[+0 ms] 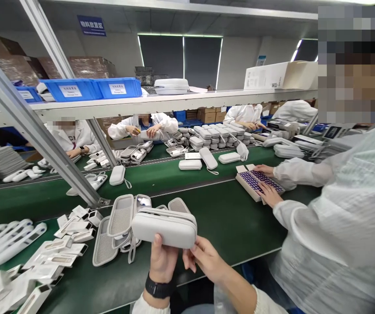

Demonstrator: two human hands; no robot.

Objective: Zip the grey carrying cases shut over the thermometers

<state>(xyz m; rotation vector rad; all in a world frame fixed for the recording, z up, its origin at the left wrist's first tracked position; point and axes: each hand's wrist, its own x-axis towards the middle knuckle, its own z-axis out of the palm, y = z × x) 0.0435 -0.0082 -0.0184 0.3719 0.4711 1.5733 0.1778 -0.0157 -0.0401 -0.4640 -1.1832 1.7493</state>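
Note:
A light grey zip case (164, 227) is held up level in front of me. My left hand (164, 259), with a black watch on its wrist, grips it from below, thumb on the front face. At the case's lower right end, the thumb and fingers of my right hand (206, 256) are pinched; whether they hold the case's edge or its zip pull is hidden. Just behind lie open grey cases (121, 213) with mesh linings, one with a white and blue device (144, 201) inside. A wrist strap (131, 250) hangs from that group.
Small white boxes (48, 261) and white handheld devices (14, 242) lie at the left. A slanted metal post (43, 122) rises there. At the right, a co-worker's hands (269, 192) rest on a tray of purple-topped pieces (254, 182). Closed cases (220, 133) are stacked across the green belt.

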